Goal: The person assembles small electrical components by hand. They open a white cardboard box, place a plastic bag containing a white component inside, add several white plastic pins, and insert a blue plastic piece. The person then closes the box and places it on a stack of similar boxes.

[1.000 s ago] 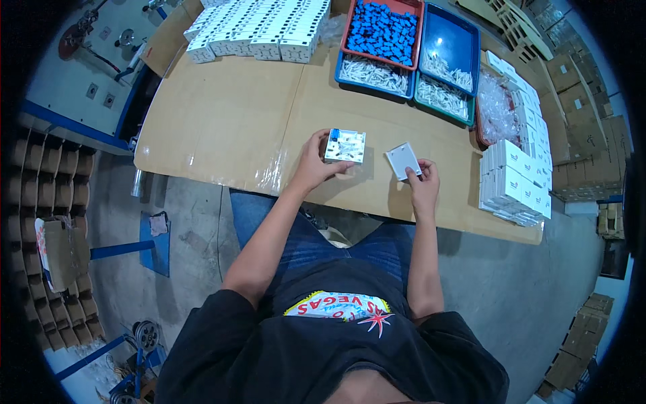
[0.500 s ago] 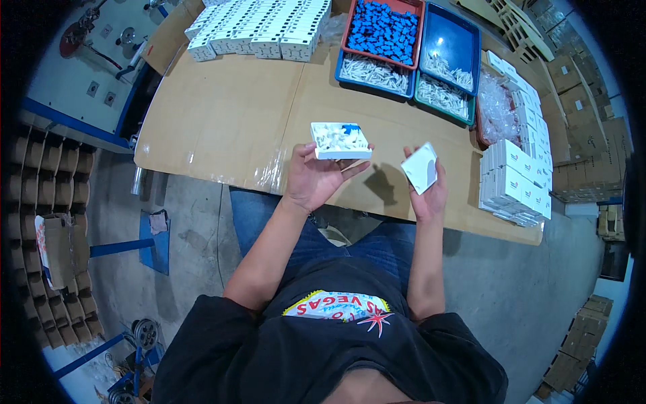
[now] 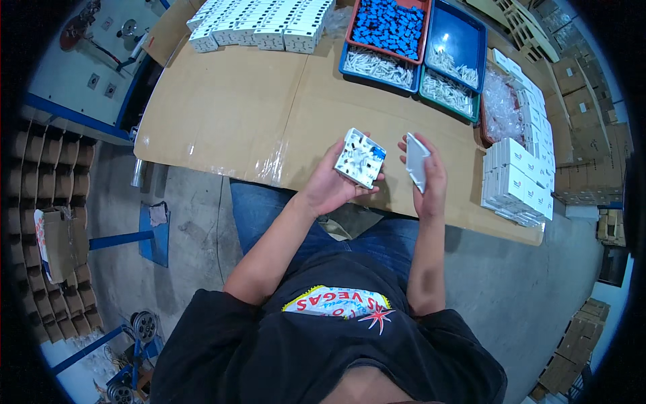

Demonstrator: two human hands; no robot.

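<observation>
Above the near part of the cardboard-covered table, my left hand [image 3: 328, 185] grips a shallow white square box [image 3: 361, 159] by its sides. Its open face shows small white parts, dark spots and a blue piece near one edge. To the right, my right hand [image 3: 431, 176] holds a thin white square cover [image 3: 416, 162] tilted on edge, fingers behind it and thumb along its side. A gap separates the box and the cover. What my left fingers do beneath the box is mostly hidden.
At the back stand a red tray [image 3: 426, 40] of blue pieces, a blue tray [image 3: 480, 42] and a green tray [image 3: 475, 111] with white slim parts. Rows of white boxes [image 3: 259, 30] line the back left; stacked white boxes [image 3: 515, 185] stand at the right beside clear plastic bags [image 3: 501, 108].
My left hand has moved slightly right and tipped the box so its inside faces me more. The cover in my right hand has turned more edge-on.
</observation>
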